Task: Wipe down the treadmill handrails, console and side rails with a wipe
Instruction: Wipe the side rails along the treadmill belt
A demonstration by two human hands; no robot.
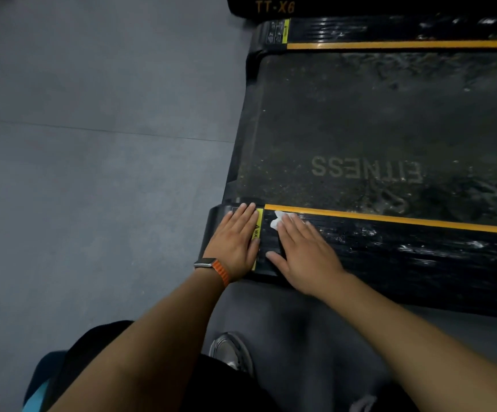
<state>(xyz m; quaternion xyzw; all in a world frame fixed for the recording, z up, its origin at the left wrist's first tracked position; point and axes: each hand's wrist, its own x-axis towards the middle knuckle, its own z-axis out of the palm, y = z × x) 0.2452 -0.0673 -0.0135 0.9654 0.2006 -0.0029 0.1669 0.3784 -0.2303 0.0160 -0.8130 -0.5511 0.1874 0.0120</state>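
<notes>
Head view looks down on both hands laid flat on the treadmill's near side rail (405,254). The right hand (303,254) has its fingers straight and pressed on a white wipe (278,221), which peeks out beyond the fingertips, just beside the rail's yellow stripe. The left hand (237,242) rests just beside it at the rail's rounded end, fingers straight and holding nothing, partly covering a yellow warning label (257,230). A watch (208,263) with an orange band sits on that wrist. Beyond lies the dark belt (360,114) lettered FITNESS, then the far side rail (390,31). Grey floor (92,144) spreads to the left, and a shoe (231,350) shows below.
</notes>
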